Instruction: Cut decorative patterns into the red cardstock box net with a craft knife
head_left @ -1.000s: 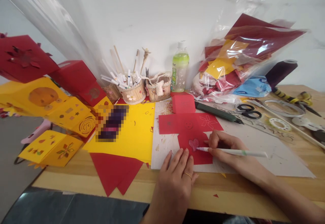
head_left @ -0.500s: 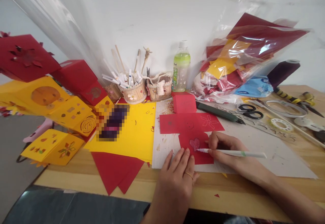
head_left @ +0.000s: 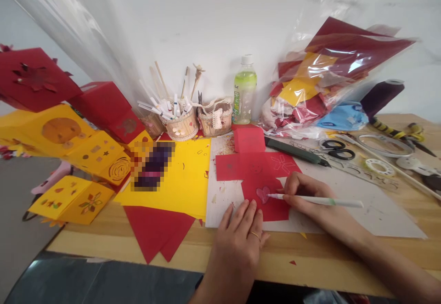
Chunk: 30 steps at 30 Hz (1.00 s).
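A red cross-shaped paper cutout (head_left: 255, 166) lies on a pale grey sheet (head_left: 344, 194) at the table's front. Drawn on it are a heart, a small smiling face and a flower outline. My left hand (head_left: 241, 230) rests flat with fingers stretched on the lower left of the red paper, a ring on one finger. Between the thumb and fingers of my right hand (head_left: 306, 198) is a white marker pen (head_left: 330, 201). Its tip is at the right edge of the heart; whether it touches the paper I cannot tell.
Yellow paper sheets (head_left: 186, 189) and red paper (head_left: 155, 230) lie left of my hands. Paper box lanterns (head_left: 82, 194) crowd the left. A pen basket (head_left: 181, 127), a bottle (head_left: 245, 90), a green cutter (head_left: 296, 151), scissors (head_left: 339, 150) and a plastic bag (head_left: 310, 88) stand or lie behind.
The marker's tip has moved slightly up and right, to the heart's right edge. My left hand stays on the red paper. The whole view has shifted a little.
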Tool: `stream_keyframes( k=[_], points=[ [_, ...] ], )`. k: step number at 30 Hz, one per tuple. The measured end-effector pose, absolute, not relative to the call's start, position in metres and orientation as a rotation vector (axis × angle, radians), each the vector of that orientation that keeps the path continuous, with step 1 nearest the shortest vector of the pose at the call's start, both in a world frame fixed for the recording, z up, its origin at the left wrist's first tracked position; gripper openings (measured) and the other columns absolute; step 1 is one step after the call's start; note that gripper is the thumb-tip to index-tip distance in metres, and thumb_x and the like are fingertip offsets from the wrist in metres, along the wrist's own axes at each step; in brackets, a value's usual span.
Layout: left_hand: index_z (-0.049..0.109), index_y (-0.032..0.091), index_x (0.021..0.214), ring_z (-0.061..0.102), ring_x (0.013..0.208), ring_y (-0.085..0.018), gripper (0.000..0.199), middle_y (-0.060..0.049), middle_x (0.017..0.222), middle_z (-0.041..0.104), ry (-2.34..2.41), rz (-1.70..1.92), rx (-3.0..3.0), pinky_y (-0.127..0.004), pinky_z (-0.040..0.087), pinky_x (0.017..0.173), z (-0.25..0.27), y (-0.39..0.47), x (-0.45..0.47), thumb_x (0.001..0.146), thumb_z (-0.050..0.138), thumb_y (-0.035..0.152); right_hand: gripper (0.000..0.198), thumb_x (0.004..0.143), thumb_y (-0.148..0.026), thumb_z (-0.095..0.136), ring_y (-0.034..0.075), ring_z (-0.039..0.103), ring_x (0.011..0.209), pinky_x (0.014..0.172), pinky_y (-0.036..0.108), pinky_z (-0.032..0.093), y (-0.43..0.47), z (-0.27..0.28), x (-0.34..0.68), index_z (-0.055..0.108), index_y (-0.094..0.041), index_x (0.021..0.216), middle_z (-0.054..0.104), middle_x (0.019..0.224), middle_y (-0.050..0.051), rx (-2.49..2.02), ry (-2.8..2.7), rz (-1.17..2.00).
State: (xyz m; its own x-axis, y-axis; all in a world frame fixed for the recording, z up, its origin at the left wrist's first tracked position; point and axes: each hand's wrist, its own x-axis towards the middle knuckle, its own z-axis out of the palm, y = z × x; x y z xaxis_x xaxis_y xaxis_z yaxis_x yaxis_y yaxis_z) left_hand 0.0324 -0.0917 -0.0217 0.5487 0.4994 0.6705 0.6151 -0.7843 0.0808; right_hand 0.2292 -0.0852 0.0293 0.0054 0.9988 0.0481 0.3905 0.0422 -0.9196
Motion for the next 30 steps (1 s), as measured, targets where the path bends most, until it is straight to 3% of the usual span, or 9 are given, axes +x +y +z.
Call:
stream_keyframes(
  k=[30],
  points=[
    [0.062,0.008,0.104,0.061,0.103,-0.022,0.029,-0.011,0.111,0.065,-0.934,-1.052,-2.608,-0.039,0.052,0.083,-0.0207,-0.0917,0.0323,0.095,0.039,0.022,0.018,0.079,-0.028,0.055,0.013,0.041,0.059,0.054,0.026,0.033,-0.0840,0.0243,0.2321,0.045,-0.021,0.065,0.048,0.062,-0.003,-1.523,-1.487,0.858]
  ],
)
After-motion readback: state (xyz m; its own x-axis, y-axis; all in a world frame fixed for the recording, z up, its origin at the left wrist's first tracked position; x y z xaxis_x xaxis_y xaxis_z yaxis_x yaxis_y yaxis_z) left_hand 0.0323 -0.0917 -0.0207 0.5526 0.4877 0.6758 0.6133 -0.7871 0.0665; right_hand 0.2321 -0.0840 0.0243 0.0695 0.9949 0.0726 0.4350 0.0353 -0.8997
